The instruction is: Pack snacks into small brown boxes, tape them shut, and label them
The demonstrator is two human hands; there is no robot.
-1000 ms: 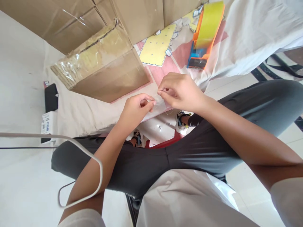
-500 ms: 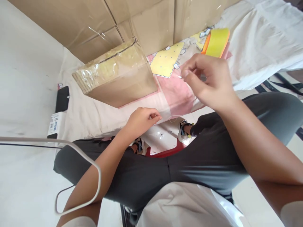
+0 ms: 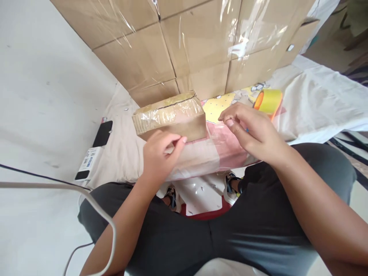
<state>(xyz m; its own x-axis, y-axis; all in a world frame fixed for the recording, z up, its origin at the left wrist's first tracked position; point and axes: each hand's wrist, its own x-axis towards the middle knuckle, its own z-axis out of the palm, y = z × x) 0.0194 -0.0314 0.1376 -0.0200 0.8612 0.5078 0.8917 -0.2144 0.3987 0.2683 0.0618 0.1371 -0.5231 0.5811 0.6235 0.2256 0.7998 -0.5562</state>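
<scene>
My left hand [image 3: 161, 155] is in front of a taped cardboard box [image 3: 178, 128], with thumb and forefinger closed together. My right hand [image 3: 253, 132] hovers over the pink and yellow patterned cloth [image 3: 227, 147], its thumb and fingers pinched. What either pinch holds, if anything, is too small or clear to make out. Behind my right hand a yellow roll of tape [image 3: 270, 101] with an orange inner ring stands on the cloth. Shiny clear tape covers the top of the small box.
A wall of stacked cardboard boxes [image 3: 198, 46] under clear film rises behind. A black phone-like object [image 3: 102, 133] and a white labelled box [image 3: 89, 159] lie at the left by the white wall. A grey cable [image 3: 97, 207] hangs in front of my left arm.
The view has tilted up, showing more of the stacked boxes. My left hand has moved up and left to the front of the small box. My right hand stays pinched near the tape roll.
</scene>
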